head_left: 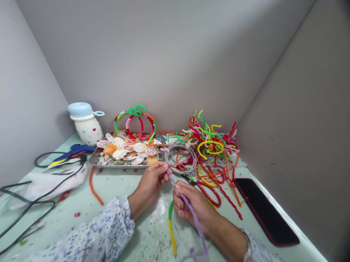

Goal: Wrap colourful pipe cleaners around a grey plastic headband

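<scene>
My left hand [152,181] pinches the upper end of a lilac pipe cleaner [194,220]. My right hand [192,204] is closed round the same pipe cleaner lower down, and its tail curls over my right wrist. Just under my hands a green and yellow pipe cleaner [171,226] lies on the pale green table [122,187]. A coil of grey wire [181,156] and red-handled scissors [208,191] lie right behind my fingers.
A metal tray [95,159] of seashells sits behind my left hand, with pipe-cleaner rings [136,123] standing at its back. A tangled heap of coloured pipe cleaners [212,146] is at the right. A dark phone [264,212], a blue glue gun [72,152] with black cord, and a spotted jar [87,124] are around.
</scene>
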{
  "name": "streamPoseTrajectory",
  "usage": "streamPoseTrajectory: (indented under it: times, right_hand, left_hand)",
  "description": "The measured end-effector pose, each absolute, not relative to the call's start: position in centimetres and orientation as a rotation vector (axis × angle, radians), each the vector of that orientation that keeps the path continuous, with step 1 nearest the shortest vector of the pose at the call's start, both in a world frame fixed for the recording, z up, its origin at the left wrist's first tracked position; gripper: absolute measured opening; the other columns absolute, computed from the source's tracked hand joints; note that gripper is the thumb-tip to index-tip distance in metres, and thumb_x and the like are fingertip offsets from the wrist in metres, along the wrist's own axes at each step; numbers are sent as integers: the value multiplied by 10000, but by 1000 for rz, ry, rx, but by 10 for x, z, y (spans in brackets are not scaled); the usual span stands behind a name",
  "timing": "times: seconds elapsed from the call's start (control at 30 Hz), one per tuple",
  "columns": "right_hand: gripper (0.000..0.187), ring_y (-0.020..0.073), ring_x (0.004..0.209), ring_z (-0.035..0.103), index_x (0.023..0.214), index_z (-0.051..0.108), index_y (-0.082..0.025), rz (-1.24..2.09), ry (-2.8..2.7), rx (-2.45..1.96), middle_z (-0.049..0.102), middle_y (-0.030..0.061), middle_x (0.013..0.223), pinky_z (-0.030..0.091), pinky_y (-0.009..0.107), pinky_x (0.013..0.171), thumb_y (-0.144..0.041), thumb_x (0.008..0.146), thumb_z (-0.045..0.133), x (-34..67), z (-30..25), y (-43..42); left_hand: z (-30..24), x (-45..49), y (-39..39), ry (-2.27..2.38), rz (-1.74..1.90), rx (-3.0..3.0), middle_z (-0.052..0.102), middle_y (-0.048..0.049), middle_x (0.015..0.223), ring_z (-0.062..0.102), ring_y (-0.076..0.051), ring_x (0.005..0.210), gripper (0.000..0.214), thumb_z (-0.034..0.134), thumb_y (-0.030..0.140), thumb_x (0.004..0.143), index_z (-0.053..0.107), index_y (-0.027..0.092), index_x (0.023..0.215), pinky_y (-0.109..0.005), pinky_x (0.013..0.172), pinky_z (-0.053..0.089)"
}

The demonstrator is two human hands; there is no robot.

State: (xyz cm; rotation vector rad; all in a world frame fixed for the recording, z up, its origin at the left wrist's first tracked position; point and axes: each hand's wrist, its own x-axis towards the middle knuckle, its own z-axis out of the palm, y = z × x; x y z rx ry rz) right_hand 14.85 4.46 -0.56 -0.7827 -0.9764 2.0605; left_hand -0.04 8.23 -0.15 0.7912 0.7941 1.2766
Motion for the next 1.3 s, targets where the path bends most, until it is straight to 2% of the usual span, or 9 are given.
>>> streamPoseTrajectory:
  times: [0.13,0.23,0.37,0.57,0.87,0.97,1.13,1.3]
  right_hand:
    - [281,60,387,458,687,437,-183,1986,-948,-867,486,-65,508,341,167,405,-398,829,547,146,-7,39]
    - [293,68,369,458,684,443,-182,1906,-1033,-911,492,-61,488,329,175,387,-413,836,539,144,-11,36]
    - [317,72,368,462,673,452,-180,1867,-1133,-928,502,-57,492,309,183,375,-437,840,532,143,-15,35]
    - [326,57,349,406,661,453,-186,1818,-1231,-1023,480,-65,487,275,178,346,-455,820,546,142,-15,36]
    - [341,49,320,374,648,453,-184,1722,-1363,-1084,464,-70,456,262,174,336,-460,838,514,141,-13,37]
    - [341,52,333,377,661,456,-185,1706,-1352,-1089,460,-69,468,265,178,346,-469,843,508,141,-15,37]
    - [334,53,342,362,665,451,-188,1654,-1282,-1109,438,-77,473,261,182,348,-462,846,515,140,-15,38]
    - [340,51,329,361,670,470,-183,1651,-1291,-1132,451,-74,451,246,180,343,-471,848,511,141,-11,39]
  left_hand:
    - [-2,-1,81,788,1205,836,616,-15,745,517,-56,561,171,671,283,755,606,134,808,-165,523,379]
    - [-2,-1,80,799,1182,837,591,4,711,512,-56,560,183,682,298,748,606,136,787,-171,533,379]
    - [-2,-2,81,836,1207,838,535,28,630,485,-52,543,162,687,271,736,617,129,768,-164,524,367]
    - [-6,-6,87,801,1240,798,563,-1,675,471,-46,523,82,634,181,717,637,103,738,-158,479,359]
    - [2,-4,85,735,1208,527,543,-4,631,425,-31,457,38,580,122,736,608,99,724,-136,417,363]
    - [2,-3,83,735,1226,595,554,-3,673,445,-31,485,71,623,164,751,621,100,779,-136,432,358]
    - [2,0,78,803,1176,785,596,-20,747,476,-50,532,260,678,336,746,658,113,877,-166,491,364]
    - [3,2,76,870,1123,894,534,15,599,438,-54,492,255,712,358,712,614,123,694,-176,491,328]
